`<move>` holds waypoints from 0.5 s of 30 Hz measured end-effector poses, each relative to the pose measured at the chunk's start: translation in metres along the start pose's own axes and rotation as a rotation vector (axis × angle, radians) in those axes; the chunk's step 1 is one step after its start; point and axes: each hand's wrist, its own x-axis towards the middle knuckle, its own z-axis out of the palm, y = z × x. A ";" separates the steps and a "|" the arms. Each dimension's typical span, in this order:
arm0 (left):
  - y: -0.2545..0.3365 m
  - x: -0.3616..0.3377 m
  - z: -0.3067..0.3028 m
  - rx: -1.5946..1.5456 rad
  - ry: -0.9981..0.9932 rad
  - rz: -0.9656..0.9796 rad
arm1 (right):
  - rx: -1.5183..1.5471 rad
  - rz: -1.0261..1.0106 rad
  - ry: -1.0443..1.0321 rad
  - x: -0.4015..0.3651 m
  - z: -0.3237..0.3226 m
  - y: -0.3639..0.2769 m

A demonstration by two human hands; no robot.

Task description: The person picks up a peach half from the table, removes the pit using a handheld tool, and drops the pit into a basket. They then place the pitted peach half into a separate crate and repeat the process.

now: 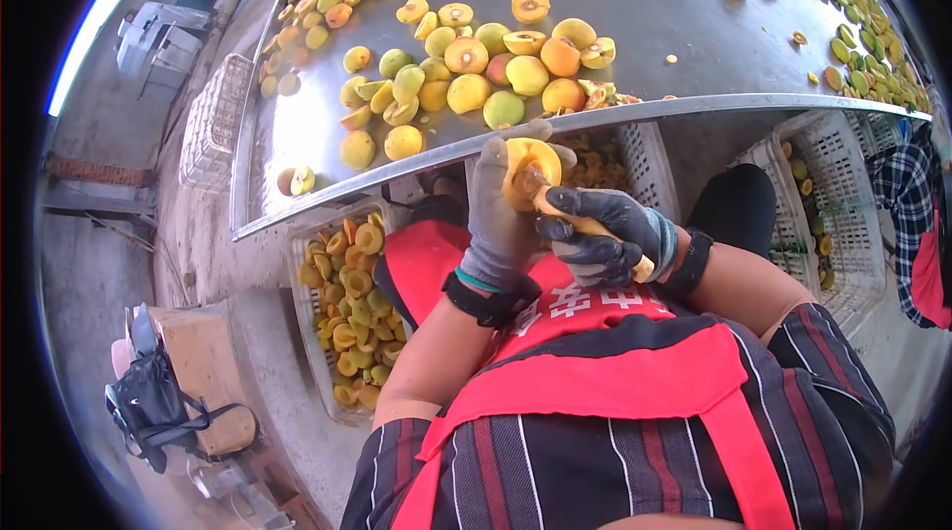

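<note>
My left hand (pixel 496 208), in a grey work glove, is closed around a yellow peach half (pixel 531 171), cut face up. A wooden-handled pitting tool (pixel 590 223) is gripped in my right hand (pixel 617 240), whose glove is dark and worn at the fingers. The tool's working end meets the middle of the peach half; its tip is hidden there. Both hands are just off the near edge of the metal table (pixel 635 29), above my red apron (pixel 595 361). On the table beyond them sits a pile of whole and halved peaches (pixel 496 64).
Below on the left stands a crate of pitted halves (pixel 349 312). A bin of scraps (pixel 600 158) is under the table edge, with another crate (pixel 843 203) at right. More fruit (pixel 873 59) lines the far right. A person's checked sleeve (pixel 900 198) shows at the right.
</note>
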 end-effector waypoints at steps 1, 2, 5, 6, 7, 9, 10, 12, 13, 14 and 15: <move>-0.003 0.002 -0.001 -0.229 0.092 -0.182 | 0.025 -0.014 -0.151 0.001 -0.004 -0.001; -0.003 0.003 -0.002 -0.230 0.093 -0.182 | 0.026 -0.012 -0.149 -0.001 -0.005 0.000; 0.003 0.008 -0.006 -0.509 0.237 -0.255 | 0.001 -0.093 -0.124 -0.007 -0.005 0.002; 0.007 0.006 -0.014 -0.505 0.248 -0.246 | 0.023 -0.080 -0.102 -0.010 -0.008 -0.001; 0.013 0.000 -0.028 -0.342 0.165 -0.178 | -0.030 -0.117 -0.063 -0.013 -0.009 -0.004; 0.028 -0.018 -0.068 -0.119 0.127 -0.138 | -0.241 -0.172 0.117 -0.026 -0.012 -0.010; 0.046 -0.033 -0.087 0.104 0.166 -0.124 | -0.404 -0.195 0.258 -0.036 -0.016 -0.011; 0.081 -0.061 -0.143 0.556 0.227 -0.302 | -0.687 -0.129 0.461 -0.053 -0.014 -0.015; 0.100 -0.072 -0.169 1.061 0.158 -0.309 | -0.745 -0.121 0.499 -0.058 -0.014 -0.014; 0.111 -0.073 -0.182 1.065 0.164 -0.312 | -0.803 -0.110 0.537 -0.062 -0.015 -0.013; 0.120 -0.076 -0.192 1.311 0.199 -0.379 | -0.805 -0.102 0.529 -0.062 -0.013 -0.013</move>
